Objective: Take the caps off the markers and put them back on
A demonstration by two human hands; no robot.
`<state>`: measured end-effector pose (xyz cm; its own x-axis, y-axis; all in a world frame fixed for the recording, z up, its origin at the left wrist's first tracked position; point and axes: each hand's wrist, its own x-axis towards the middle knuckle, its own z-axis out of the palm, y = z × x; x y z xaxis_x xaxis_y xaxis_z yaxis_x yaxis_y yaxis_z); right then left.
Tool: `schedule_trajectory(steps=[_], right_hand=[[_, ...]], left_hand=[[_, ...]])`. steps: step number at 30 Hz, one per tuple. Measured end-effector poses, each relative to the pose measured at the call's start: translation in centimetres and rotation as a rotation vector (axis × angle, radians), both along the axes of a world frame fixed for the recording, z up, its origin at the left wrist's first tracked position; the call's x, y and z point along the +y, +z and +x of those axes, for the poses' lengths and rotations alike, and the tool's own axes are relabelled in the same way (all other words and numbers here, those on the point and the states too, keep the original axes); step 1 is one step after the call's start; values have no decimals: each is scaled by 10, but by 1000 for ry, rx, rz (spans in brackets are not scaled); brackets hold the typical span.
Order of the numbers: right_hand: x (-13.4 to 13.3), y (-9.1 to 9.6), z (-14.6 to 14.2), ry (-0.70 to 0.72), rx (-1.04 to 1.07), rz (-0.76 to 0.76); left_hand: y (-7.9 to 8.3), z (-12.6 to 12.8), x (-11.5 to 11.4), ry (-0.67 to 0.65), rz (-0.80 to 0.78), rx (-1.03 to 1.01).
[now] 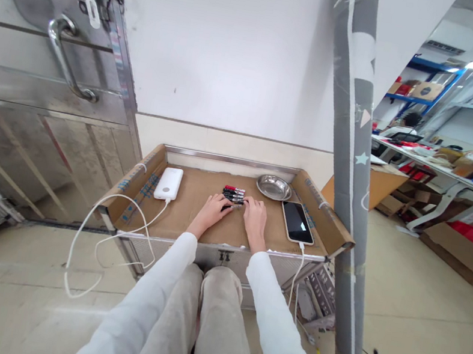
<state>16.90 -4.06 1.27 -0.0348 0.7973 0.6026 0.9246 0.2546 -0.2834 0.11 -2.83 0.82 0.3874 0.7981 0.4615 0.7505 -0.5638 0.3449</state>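
Several marker pens [234, 192] lie side by side on the cardboard-lined top, one with red at the back and the others mostly black. Just in front of that row, a black marker pen [227, 207] lies slantwise between my hands. My left hand [212, 212] has its fingers closed on the dark end of this pen. At its other end, the bent fingertips of my right hand [254, 214] are pinched together; how much of the pen they cover is partly hidden. Both wrists rest near the front edge of the top.
A white power bank [168, 183] with a cable lies left; a phone [297, 222] on a cable lies right. Behind it sits a round metal bowl [273, 187]. Raised cardboard sides [324, 220] border the top. A grey wrapped pipe [348, 178] stands close on the right.
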Motion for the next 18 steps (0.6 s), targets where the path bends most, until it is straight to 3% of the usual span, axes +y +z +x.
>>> schedule_trajectory(steps=[7, 12, 15, 18], right_hand=[[-1, 1, 0, 53, 55, 32], [-5, 7, -3, 294, 93, -11], [-9, 12, -6, 372, 81, -45], [-8, 11, -8, 350, 87, -18]], left_hand=[[-2, 0, 2, 38, 79, -69], [0, -1, 2, 29, 86, -102], [0, -1, 2, 147, 112, -85], [-1, -3, 2, 367, 174, -87]])
